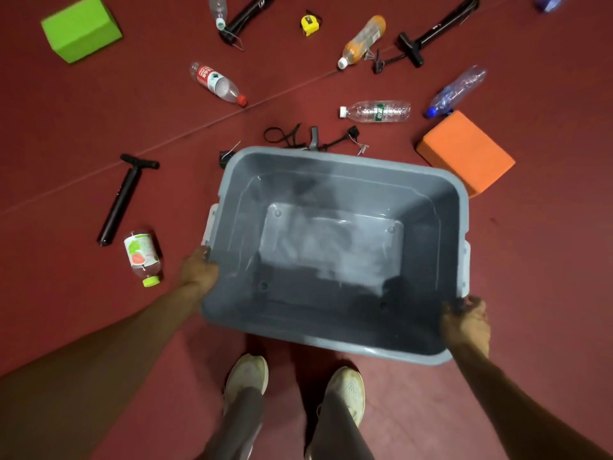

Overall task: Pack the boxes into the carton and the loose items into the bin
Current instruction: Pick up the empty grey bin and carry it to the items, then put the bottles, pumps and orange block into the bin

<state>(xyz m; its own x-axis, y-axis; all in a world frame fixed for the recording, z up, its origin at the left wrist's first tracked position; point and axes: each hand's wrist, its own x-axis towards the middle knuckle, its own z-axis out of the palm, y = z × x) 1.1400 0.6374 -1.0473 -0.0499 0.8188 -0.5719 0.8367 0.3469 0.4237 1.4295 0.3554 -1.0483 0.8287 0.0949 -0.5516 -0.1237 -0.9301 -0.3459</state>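
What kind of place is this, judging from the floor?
Probably an indoor sports hall or gym: the dark red floor with its thin court-like line, the foam-like green block, and a hand pump.

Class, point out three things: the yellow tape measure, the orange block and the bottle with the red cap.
yellow tape measure (309,25), head view, on its yellow case.
orange block (466,151), head view, on its top face.
bottle with the red cap (217,83), head view, on its label.
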